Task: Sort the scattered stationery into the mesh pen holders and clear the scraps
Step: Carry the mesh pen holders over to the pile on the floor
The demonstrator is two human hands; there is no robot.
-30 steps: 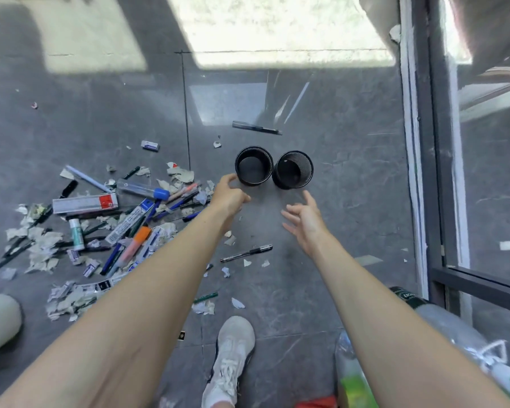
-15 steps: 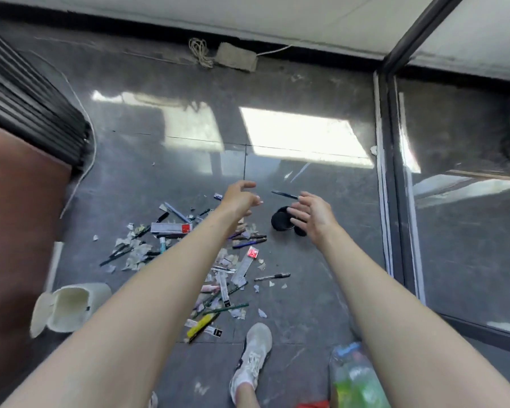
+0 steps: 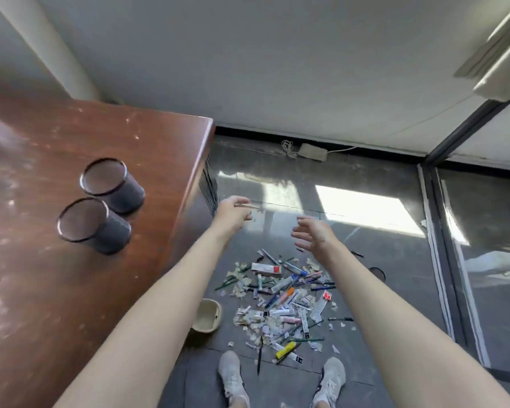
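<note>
Grey floor (image 3: 395, 293) holds the stationery pile (image 3: 280, 291) beneath the loose-fingered right hand (image 3: 312, 235); left hand (image 3: 231, 212) perhaps pinching something

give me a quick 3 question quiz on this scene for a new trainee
1. True or false: the stationery pile lies on the wooden table.
2. How many mesh pen holders stand on that table? A one, B two, C four.
3. Fill in: on the floor, between the table and the pile, stands a small beige ____.
Key: 1 false, it lies on the floor. 2 B. 3 bin.
</note>
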